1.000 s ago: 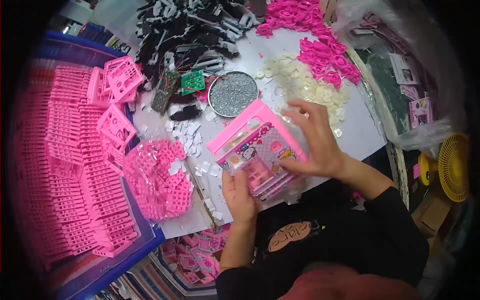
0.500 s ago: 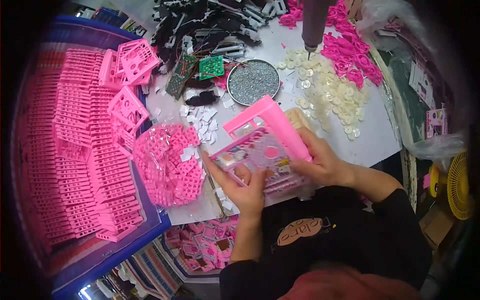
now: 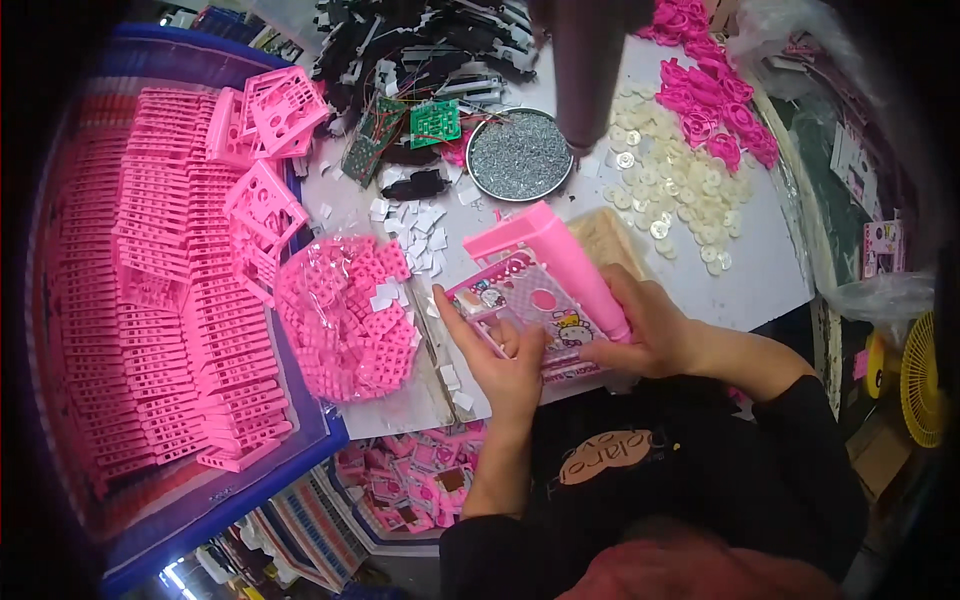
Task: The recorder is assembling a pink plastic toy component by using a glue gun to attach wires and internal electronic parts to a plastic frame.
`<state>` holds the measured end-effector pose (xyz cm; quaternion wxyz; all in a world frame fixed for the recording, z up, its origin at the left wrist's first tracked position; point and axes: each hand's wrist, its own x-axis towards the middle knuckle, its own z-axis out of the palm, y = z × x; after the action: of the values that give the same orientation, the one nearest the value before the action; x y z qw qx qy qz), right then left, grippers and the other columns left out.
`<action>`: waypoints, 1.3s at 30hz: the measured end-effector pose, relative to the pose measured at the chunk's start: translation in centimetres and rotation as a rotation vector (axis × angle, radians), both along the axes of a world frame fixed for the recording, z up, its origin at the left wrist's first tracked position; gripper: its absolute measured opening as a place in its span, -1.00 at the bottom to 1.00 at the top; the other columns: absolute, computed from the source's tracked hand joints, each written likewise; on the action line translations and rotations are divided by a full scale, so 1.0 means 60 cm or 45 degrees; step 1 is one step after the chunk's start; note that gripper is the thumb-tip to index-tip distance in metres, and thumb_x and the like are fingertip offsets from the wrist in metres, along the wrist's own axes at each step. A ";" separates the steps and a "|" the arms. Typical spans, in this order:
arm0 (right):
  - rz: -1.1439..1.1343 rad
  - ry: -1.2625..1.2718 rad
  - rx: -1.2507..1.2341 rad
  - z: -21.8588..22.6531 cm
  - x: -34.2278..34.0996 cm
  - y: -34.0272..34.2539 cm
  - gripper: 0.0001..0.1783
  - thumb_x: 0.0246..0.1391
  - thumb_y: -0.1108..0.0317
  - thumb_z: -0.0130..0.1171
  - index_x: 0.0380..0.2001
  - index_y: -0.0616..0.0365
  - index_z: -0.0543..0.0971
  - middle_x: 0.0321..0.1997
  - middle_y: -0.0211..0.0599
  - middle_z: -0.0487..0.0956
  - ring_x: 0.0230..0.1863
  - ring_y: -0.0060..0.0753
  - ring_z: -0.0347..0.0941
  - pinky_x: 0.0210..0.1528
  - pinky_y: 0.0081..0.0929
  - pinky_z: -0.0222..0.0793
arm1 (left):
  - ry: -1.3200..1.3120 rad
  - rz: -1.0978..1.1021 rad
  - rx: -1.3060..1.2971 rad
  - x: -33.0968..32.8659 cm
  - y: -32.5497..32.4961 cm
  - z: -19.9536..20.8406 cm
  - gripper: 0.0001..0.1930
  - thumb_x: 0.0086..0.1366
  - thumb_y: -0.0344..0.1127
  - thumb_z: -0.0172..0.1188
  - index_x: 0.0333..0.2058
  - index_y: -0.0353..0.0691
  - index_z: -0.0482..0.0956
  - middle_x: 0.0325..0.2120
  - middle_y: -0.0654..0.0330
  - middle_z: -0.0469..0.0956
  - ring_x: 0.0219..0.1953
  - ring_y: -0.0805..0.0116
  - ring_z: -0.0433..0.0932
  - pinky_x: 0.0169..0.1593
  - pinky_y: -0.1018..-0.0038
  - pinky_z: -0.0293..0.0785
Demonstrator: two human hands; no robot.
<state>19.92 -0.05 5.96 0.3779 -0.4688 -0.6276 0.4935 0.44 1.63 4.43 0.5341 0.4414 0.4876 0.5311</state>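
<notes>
Over the near edge of the table, both hands hold a pink plastic toy casing (image 3: 577, 262) with a cartoon-printed panel (image 3: 520, 290) on its face. The fingers of my left hand (image 3: 508, 378) wrap the left side, the index finger stretched along the edge and the thumb on the panel. A fingertip shows through a square opening in the panel. My right hand (image 3: 648, 330) grips the casing's right end, its thumb on the lower corner. What lies under the casing is hidden.
A blue crate (image 3: 335, 440) of stacked pink casings (image 3: 150, 290) stands left. Beside it lies a clear bag of pink button pieces (image 3: 350, 320). Further back are a green circuit board (image 3: 435, 123), a tin of screws (image 3: 520, 155), whitish discs (image 3: 680, 190) and a hanging power screwdriver (image 3: 585, 90).
The casing has tilted in my hands and the panel shows more plainly, lying closer to the casing. The whole view has shifted slightly, and the screwdriver appears larger and lower.
</notes>
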 end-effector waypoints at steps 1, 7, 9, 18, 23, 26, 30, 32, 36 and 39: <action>0.009 -0.037 0.068 -0.002 -0.002 0.001 -0.28 0.03 0.07 0.42 0.11 0.27 0.36 -0.11 0.07 0.54 -0.09 0.15 0.52 -0.03 -0.08 0.40 | -0.040 0.000 -0.029 -0.002 0.000 -0.001 0.08 0.15 -0.68 0.18 0.49 -0.17 -0.36 -0.45 0.42 0.27 -0.51 0.66 0.20 -0.41 0.68 0.27; 0.177 -0.039 0.126 -0.001 -0.008 0.008 -0.25 0.06 0.11 0.39 0.18 0.30 0.32 -0.07 0.04 0.54 -0.05 0.01 0.53 -0.02 -0.14 0.41 | 0.314 -0.020 0.049 -0.021 -0.014 -0.022 -0.04 0.22 -0.56 0.20 0.48 -0.21 -0.20 -0.15 0.20 0.40 -0.39 0.60 0.35 -0.31 0.69 0.33; 0.227 0.142 -0.093 0.002 0.001 0.015 -0.24 0.08 0.15 0.39 0.22 0.30 0.29 -0.02 -0.01 0.55 -0.01 -0.16 0.53 -0.01 -0.22 0.43 | 0.766 -0.050 0.266 -0.039 -0.001 -0.021 -0.17 0.26 -0.50 0.19 0.44 -0.26 -0.05 -0.14 0.19 0.41 -0.36 0.61 0.38 -0.28 0.70 0.34; 0.306 0.675 -0.561 0.015 0.015 0.021 -0.29 0.09 0.51 0.36 0.29 0.27 0.31 0.14 -0.20 0.56 0.18 -0.42 0.48 0.21 -0.40 0.43 | 0.063 0.234 0.161 -0.080 0.062 -0.020 -0.65 0.51 -0.43 0.02 0.20 -0.34 0.31 -0.34 0.33 0.48 -0.38 0.70 0.35 -0.35 0.70 0.25; 0.167 0.768 -0.568 -0.021 0.024 0.016 -0.32 0.11 0.56 0.32 0.28 0.30 0.32 0.16 -0.16 0.56 0.16 -0.38 0.51 0.24 -0.36 0.43 | -0.092 0.324 0.195 -0.050 0.071 0.016 -0.65 0.57 -0.24 -0.07 0.15 -0.38 0.36 -0.26 0.23 0.54 -0.29 0.61 0.44 -0.24 0.61 0.37; 0.062 0.833 -0.454 -0.026 0.024 0.018 -0.34 0.12 0.58 0.29 0.28 0.31 0.32 0.17 -0.14 0.56 0.18 -0.36 0.51 0.25 -0.35 0.43 | -0.352 0.336 -0.054 -0.027 0.062 0.038 -0.68 0.58 -0.23 -0.10 0.08 -0.37 0.39 -0.38 0.30 0.47 -0.40 0.64 0.33 -0.33 0.60 0.26; 0.031 0.936 -0.525 -0.028 0.010 0.006 -0.34 0.14 0.60 0.26 0.30 0.31 0.31 0.19 -0.11 0.56 0.19 -0.35 0.51 0.27 -0.33 0.41 | 0.230 0.117 0.219 -0.037 0.013 -0.004 -0.66 0.57 -0.23 -0.14 -0.39 -0.31 0.38 -0.51 0.31 0.34 -0.45 0.55 0.25 -0.37 0.55 0.22; -0.011 0.935 -0.537 -0.031 0.002 -0.001 -0.36 0.16 0.58 0.25 0.30 0.31 0.32 0.20 -0.11 0.56 0.17 -0.36 0.52 0.26 -0.33 0.42 | 0.496 0.151 0.377 -0.037 0.010 -0.009 -0.65 0.57 -0.27 -0.17 -0.45 -0.29 0.30 -0.54 0.30 0.30 -0.47 0.52 0.26 -0.39 0.53 0.22; 0.041 0.808 -0.486 -0.040 0.016 0.001 -0.45 0.19 0.49 0.27 0.23 0.31 0.40 0.15 -0.14 0.59 0.12 -0.42 0.53 0.19 -0.37 0.47 | 0.586 0.074 0.376 -0.035 0.007 -0.021 -0.68 0.54 -0.30 -0.16 -0.39 -0.35 0.41 -0.54 0.22 0.40 -0.48 0.47 0.35 -0.41 0.45 0.28; -0.006 0.669 -0.507 -0.036 0.034 0.025 -0.53 0.20 0.40 0.30 0.15 0.30 0.48 0.06 -0.22 0.62 0.03 -0.49 0.56 0.10 -0.44 0.50 | 0.675 -0.042 0.622 -0.052 0.004 -0.034 -0.69 0.52 -0.27 -0.11 -0.29 -0.38 0.50 -0.48 0.17 0.50 -0.44 0.47 0.45 -0.36 0.46 0.36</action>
<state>21.97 1.46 3.82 0.4289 -0.3917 -0.3989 0.7096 -2.71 1.88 2.36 0.2765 0.6862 0.4606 0.4903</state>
